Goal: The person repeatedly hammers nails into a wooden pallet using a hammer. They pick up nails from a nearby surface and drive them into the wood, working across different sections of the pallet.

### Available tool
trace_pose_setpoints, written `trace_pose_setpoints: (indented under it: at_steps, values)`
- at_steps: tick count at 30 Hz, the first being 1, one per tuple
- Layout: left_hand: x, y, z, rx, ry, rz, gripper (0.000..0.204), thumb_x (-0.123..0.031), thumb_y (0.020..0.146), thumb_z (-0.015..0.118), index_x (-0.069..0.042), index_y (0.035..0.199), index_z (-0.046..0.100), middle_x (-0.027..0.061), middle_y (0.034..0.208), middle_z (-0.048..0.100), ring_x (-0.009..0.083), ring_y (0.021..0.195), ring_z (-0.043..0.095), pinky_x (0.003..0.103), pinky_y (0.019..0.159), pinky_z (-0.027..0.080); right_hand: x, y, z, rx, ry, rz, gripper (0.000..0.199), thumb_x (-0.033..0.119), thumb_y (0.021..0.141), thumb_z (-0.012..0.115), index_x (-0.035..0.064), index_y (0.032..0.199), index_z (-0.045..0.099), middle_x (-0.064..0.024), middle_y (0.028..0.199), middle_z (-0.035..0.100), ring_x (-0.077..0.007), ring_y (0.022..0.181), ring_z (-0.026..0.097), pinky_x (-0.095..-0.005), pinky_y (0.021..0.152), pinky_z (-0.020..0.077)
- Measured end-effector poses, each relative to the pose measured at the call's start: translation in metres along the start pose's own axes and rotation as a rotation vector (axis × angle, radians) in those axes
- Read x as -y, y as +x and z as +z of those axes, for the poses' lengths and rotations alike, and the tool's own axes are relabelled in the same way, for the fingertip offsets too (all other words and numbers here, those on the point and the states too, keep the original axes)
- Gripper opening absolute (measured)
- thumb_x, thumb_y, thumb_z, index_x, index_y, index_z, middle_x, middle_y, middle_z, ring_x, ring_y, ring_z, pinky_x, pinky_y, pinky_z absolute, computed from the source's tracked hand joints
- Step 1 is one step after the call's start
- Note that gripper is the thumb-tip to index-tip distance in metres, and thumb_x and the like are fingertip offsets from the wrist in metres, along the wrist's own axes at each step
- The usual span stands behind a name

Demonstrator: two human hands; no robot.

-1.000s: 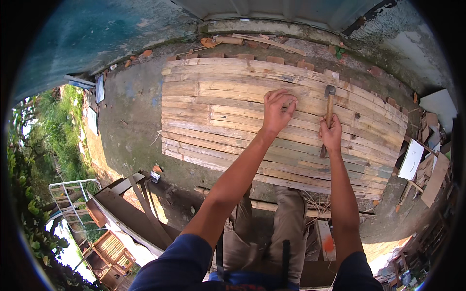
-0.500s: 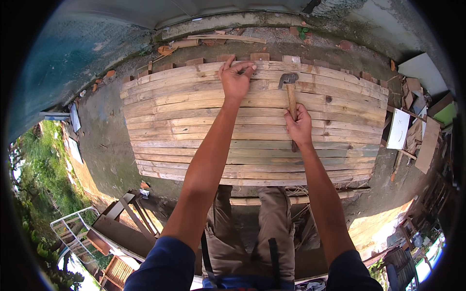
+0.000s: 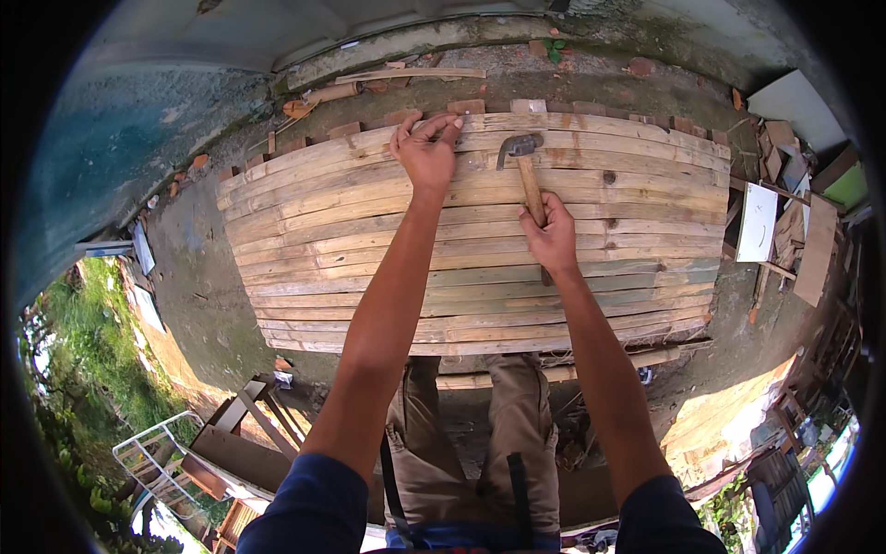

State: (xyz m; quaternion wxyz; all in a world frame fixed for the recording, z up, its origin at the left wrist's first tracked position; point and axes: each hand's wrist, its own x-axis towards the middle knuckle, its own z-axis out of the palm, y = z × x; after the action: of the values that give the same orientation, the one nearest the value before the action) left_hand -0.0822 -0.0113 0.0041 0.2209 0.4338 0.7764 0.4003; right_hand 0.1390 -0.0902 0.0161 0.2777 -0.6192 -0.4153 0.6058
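Note:
A panel of split bamboo slats lies in front of me, its strips running left to right. My right hand grips the wooden handle of a claw hammer. The hammer's dark metal head points away from me, above the slats right of the middle. At the panel's far edge, my left hand has its thumb and forefinger brought together in a pinch. Whatever sits between those fingertips is too small to make out.
Wooden block ends show along the panel's far edge. A bamboo pole piece lies beyond it, before the wall. Boards and scraps are piled at the right. Left of my legs stand a white metal frame and planks.
The hammer and my right hand have shifted slightly left, toward my left hand. My left hand keeps its pinch at the far edge. The whole view has also shifted a little.

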Motion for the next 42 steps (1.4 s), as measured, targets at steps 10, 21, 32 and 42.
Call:
trace_pose_setpoints:
  at_steps: [10, 21, 32, 42]
  values:
    - [0.003, 0.000, 0.002, 0.011, -0.033, -0.014, 0.019, -0.033, 0.084, 0.082, -0.016, 0.093, 0.083, -0.0060, 0.103, 0.077, 0.0189, 0.128, 0.045, 0.042, 0.117, 0.013, -0.007, 0.002, 0.004, -0.057, -0.133, -0.185, 0.021, 0.006, 0.090, 0.070, -0.0011, 0.108, 0.062, -0.0062, 0.088, 0.069, -0.0080, 0.076, 0.059, -0.0264, 0.067, 0.0497]
    - [0.001, -0.004, 0.005, -0.031, 0.018, 0.066, 0.013, -0.029, 0.085, 0.080, -0.017, 0.091, 0.081, -0.0051, 0.102, 0.076, 0.0208, 0.120, 0.053, 0.045, 0.118, 0.018, -0.004, -0.004, 0.009, -0.046, 0.052, -0.180, 0.017, 0.006, 0.095, 0.066, -0.0024, 0.109, 0.062, -0.0006, 0.082, 0.064, -0.0026, 0.071, 0.051, -0.0215, 0.062, 0.0435]
    - [0.001, -0.006, 0.006, -0.059, 0.074, 0.166, 0.013, -0.029, 0.087, 0.078, -0.017, 0.092, 0.080, -0.0083, 0.104, 0.075, 0.0205, 0.120, 0.054, 0.046, 0.117, 0.018, 0.083, -0.013, 0.051, -0.030, -0.253, -0.161, 0.026, 0.027, 0.108, 0.053, 0.0031, 0.117, 0.055, -0.0061, 0.067, 0.055, -0.0139, 0.054, 0.048, -0.0312, 0.054, 0.0421]
    - [0.001, -0.006, 0.005, -0.063, 0.058, 0.162, 0.010, -0.024, 0.087, 0.077, -0.016, 0.092, 0.079, -0.0062, 0.106, 0.076, 0.0221, 0.122, 0.054, 0.049, 0.117, 0.017, 0.103, 0.000, 0.054, 0.033, -0.544, -0.150, 0.027, 0.029, 0.107, 0.051, 0.0038, 0.116, 0.054, -0.0205, 0.069, 0.062, -0.0404, 0.061, 0.064, -0.0438, 0.058, 0.0482]
